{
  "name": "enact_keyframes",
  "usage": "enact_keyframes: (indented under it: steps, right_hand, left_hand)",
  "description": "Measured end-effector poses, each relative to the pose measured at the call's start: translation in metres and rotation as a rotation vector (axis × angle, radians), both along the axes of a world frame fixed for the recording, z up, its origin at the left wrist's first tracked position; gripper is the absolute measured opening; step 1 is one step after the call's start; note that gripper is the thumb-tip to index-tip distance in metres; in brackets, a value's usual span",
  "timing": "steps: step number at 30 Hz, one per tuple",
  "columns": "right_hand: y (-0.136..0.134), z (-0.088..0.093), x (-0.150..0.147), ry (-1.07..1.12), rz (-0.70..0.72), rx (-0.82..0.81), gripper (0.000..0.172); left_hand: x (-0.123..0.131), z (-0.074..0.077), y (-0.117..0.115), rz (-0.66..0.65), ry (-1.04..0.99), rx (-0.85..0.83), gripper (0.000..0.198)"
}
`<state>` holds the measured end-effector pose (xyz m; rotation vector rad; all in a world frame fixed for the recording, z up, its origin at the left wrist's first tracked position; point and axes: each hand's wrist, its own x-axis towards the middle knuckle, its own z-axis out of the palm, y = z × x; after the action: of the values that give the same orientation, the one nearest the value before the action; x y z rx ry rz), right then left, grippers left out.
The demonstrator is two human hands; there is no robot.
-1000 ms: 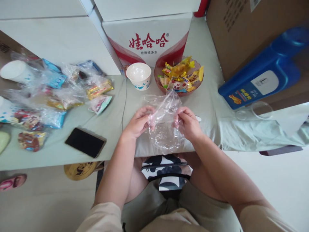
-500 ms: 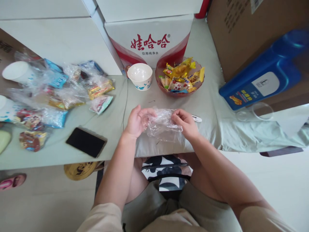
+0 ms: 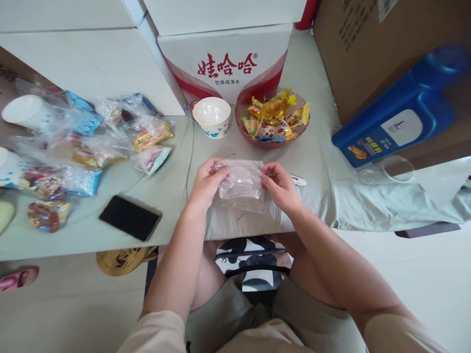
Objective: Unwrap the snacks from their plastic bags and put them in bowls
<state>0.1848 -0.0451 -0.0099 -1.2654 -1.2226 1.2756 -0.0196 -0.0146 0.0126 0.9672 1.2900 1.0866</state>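
Note:
A clear plastic bag (image 3: 243, 184) is stretched between my two hands, low over the front of the cloth-covered table. My left hand (image 3: 206, 184) pinches its left edge between thumb and fingers. On the opposite edge, my right hand (image 3: 281, 186) grips the bag the same way. Beyond the bag stand a white paper cup with blue print (image 3: 212, 118) and a pinkish glass bowl (image 3: 253, 141) full of wrapped snacks (image 3: 275, 115). A small white object (image 3: 299, 181) lies partly hidden behind my right hand.
Bagged snacks (image 3: 103, 147) and paper cups (image 3: 24, 110) crowd the left side, with a black phone (image 3: 130, 217) nearer the edge. A blue bottle (image 3: 401, 110) leans on the right beside a clear plastic cup (image 3: 397, 170). Boxes (image 3: 230, 59) line the back.
The crumpled bag is now spread flatter between my hands. My left hand's fingers, looser before, have closed on its left edge; my right hand has barely shifted.

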Motion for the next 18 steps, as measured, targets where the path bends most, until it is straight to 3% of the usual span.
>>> enact_keyframes:
  steps: [3,5,12,18]
  right_hand:
    - [0.0,0.0,0.0,-0.007,0.045,-0.023,0.02]
    - [0.0,0.0,0.0,-0.015,0.062,-0.026,0.019]
    - [-0.003,0.0,-0.001,-0.097,0.168,-0.004,0.015]
    - [-0.003,-0.003,0.001,-0.165,0.207,0.027,0.016]
  left_hand:
    - [-0.006,-0.005,0.007,0.174,0.061,0.061,0.014]
    - [-0.009,-0.01,0.011,0.218,0.104,0.035,0.011]
    - [-0.008,-0.018,0.012,0.14,0.195,0.004,0.018]
    - [-0.009,-0.024,0.015,0.198,0.201,0.011,0.021]
